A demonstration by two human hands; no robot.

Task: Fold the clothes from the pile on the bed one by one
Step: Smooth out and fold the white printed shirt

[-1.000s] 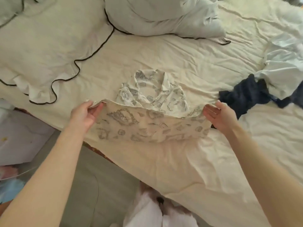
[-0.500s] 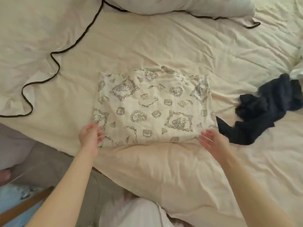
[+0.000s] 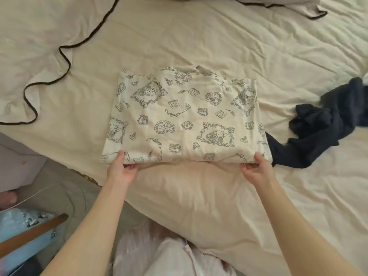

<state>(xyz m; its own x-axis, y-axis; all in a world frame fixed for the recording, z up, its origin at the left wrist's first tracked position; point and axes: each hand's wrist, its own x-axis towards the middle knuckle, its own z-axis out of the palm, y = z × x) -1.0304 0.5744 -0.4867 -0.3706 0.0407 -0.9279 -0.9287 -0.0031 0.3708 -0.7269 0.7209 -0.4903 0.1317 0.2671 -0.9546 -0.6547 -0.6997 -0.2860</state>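
Both my hands, left (image 3: 121, 169) & right (image 3: 256, 168), pinch the printed top (image 3: 185, 118) by its near edge w/ fingers; uneven lift = fold slumps, layers slide apart.

Home bedroom: cream bedsheet (image 3: 199, 46), black-piped ruffled pillow (image 3: 39, 46), loose clothes (image 3: 318, 124) on bed.

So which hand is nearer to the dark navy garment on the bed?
Right. The right hand grips the printed shirt's near corner just beside the dark navy garment; the left hand grips the opposite near corner.
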